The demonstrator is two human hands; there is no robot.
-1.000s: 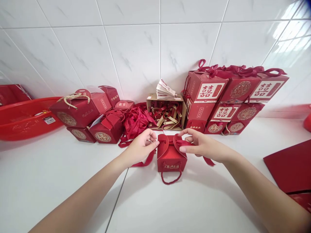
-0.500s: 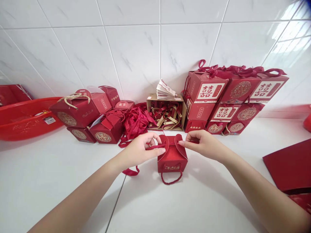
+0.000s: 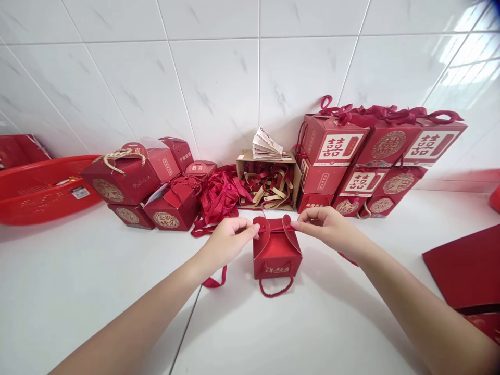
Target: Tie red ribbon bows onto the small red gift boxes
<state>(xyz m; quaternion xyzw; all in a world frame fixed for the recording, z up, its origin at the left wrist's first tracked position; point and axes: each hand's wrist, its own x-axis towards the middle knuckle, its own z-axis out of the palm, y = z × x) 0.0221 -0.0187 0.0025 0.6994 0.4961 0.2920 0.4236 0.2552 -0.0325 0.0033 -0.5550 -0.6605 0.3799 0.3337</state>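
Observation:
A small red gift box stands upright on the white surface, its two rounded side flaps raised and a twisted cord handle hanging at the front. A dark red ribbon runs across the top through the flaps. My left hand pinches the ribbon at the left flap, thumb against fingers. At the right flap, my right hand pinches the ribbon's other side. One ribbon tail lies below my left wrist; the other shows by my right forearm.
Behind the box are a heap of red ribbon and a cardboard box of ribbon handles with paper slips on top. Stacked red gift boxes stand right, others left. A red plastic basket sits far left, red card at right.
My left fingers have shifted from around the ribbon to a pinch at the left flap. The ribbon is drawn further through to the right, and its tail now shows by my right forearm.

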